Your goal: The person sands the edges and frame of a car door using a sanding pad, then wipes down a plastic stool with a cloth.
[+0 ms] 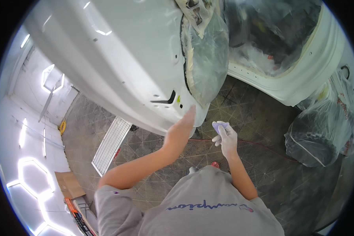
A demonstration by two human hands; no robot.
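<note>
My left hand lies flat, fingers together, against the lower edge of a white car door. My right hand, in a white glove, holds a small purple pad just right of that edge, clear of the door. Clear plastic masking film covers the door's inner side above both hands. My grey shirt fills the bottom middle of the view.
The white car body with plastic sheeting in its door opening stands at the right. A wheel wrapped in plastic sits lower right. A floor grille and a cardboard piece lie at the left on dark patterned floor tiles.
</note>
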